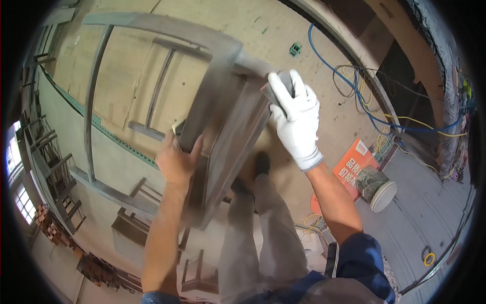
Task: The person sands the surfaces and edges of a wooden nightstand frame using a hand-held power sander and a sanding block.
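A large greyish-brown wooden furniture frame (206,96), with long rails and posts, stands tilted in front of me. My bare left hand (176,158) is closed around one of its thick rails, the thumb on the near side. By those fingertips shows a small pale yellowish piece (177,125), whose kind I cannot make out. My right hand (297,117), in a white glove, grips a grey block (279,89) that looks like a sanding block. The block is at the frame's upper right corner, where a rail end is partly hidden behind it.
Blue and yellow hoses (362,104) lie on the floor at the right. A stained bucket (377,188) lies on its side by an orange printed sheet (349,164). A small green plastic piece (295,49) lies farther off. More wooden frames (53,152) stand at the left.
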A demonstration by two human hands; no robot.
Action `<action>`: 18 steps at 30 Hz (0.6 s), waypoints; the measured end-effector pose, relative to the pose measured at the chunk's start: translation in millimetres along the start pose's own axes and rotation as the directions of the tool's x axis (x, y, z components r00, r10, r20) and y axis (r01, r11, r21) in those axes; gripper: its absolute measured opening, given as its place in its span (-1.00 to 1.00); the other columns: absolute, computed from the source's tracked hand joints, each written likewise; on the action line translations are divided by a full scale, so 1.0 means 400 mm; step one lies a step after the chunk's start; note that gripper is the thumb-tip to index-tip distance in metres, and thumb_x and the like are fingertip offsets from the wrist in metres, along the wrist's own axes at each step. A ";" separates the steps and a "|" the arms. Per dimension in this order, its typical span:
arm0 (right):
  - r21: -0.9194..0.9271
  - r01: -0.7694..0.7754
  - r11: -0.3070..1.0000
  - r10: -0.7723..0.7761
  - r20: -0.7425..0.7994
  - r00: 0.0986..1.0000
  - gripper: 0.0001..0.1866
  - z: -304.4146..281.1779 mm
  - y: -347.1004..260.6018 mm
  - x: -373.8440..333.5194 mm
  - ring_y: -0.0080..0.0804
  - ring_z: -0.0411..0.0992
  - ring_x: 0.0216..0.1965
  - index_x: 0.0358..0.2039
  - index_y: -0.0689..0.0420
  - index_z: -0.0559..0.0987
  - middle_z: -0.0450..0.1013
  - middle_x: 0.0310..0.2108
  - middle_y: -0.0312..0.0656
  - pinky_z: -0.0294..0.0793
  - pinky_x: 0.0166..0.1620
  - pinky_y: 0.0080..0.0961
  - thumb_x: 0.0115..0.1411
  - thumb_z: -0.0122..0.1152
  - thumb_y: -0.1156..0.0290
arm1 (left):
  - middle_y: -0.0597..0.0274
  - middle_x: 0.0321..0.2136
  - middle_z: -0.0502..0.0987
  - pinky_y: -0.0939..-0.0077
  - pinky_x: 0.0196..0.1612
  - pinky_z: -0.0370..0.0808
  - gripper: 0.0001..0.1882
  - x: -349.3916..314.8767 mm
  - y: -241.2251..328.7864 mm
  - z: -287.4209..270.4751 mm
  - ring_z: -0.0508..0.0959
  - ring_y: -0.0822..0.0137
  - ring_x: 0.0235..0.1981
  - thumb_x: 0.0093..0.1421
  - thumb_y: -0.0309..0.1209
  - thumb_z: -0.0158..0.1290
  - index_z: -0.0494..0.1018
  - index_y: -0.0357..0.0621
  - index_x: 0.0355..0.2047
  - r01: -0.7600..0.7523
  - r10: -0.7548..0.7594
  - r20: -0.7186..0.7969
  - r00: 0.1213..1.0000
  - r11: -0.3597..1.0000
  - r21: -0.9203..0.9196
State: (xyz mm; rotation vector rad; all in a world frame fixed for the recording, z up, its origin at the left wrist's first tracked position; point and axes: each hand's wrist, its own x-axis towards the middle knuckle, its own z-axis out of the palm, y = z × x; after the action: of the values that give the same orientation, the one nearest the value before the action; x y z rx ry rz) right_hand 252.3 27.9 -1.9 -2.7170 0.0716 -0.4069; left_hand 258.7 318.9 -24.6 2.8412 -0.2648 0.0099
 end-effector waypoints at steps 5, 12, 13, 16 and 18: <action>0.283 -0.179 0.942 0.067 0.366 0.928 -0.51 -0.001 -0.237 -0.267 -0.11 0.45 -0.27 0.04 0.00 0.64 0.42 0.00 -0.04 0.51 -0.23 -0.22 0.03 0.26 0.56 | 0.14 -0.40 0.53 0.09 -0.39 0.52 -0.45 0.010 0.006 -0.007 0.60 -0.04 -0.41 0.08 0.10 0.35 0.56 -0.22 -0.53 0.030 -0.030 -0.015 0.999 0.999 -0.028; 0.145 -0.017 0.989 -0.032 0.329 0.944 -0.71 0.010 -0.253 -0.306 -0.06 0.47 -0.30 -0.10 -0.01 0.66 0.49 -0.14 -0.06 0.50 -0.24 -0.17 0.15 0.23 0.46 | 0.08 -0.21 0.61 0.05 -0.35 0.54 -0.42 -0.064 -0.107 0.009 0.62 -0.11 -0.39 0.24 0.14 0.21 0.64 -0.24 -0.39 0.009 -0.016 0.082 0.997 0.996 0.090; 0.093 -0.039 0.995 0.017 0.224 0.974 -0.66 0.021 -0.191 -0.244 0.01 0.49 -0.24 0.00 -0.02 0.64 0.50 -0.08 -0.01 0.52 -0.19 -0.14 0.20 0.21 0.46 | 0.08 -0.21 0.61 0.05 -0.35 0.54 -0.42 -0.094 -0.130 -0.007 0.62 -0.11 -0.39 0.24 0.14 0.21 0.64 -0.24 -0.39 -0.002 -0.006 0.093 0.996 0.996 0.092; 0.043 -0.180 0.983 0.183 -0.085 0.979 -0.46 0.032 0.020 -0.105 0.15 0.44 -0.06 0.29 -0.09 0.51 0.41 0.17 0.13 0.47 0.08 -0.06 0.27 0.20 0.36 | 0.04 -0.04 0.58 0.04 -0.24 0.54 -0.50 -0.173 -0.130 -0.080 0.61 -0.16 -0.27 0.32 0.00 0.16 0.62 -0.30 -0.29 -0.064 0.039 0.212 0.977 0.992 0.111; 0.120 -0.308 0.944 0.319 -0.082 0.944 -0.38 0.049 -0.003 -0.122 0.20 0.39 -0.01 0.36 -0.10 0.44 0.34 0.26 0.15 0.42 0.15 0.00 0.26 0.22 0.33 | 0.02 -0.07 0.57 0.02 -0.22 0.54 -0.50 -0.262 -0.212 -0.098 0.60 -0.17 -0.27 0.32 -0.01 0.16 0.61 -0.32 -0.28 -0.076 0.043 0.240 0.970 0.989 0.128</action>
State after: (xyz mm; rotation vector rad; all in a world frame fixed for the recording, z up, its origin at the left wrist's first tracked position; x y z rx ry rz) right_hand 211.2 41.4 -31.9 -2.5202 0.4903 -0.4366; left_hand 171.9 428.7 -14.3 2.9686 -0.4151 -0.3123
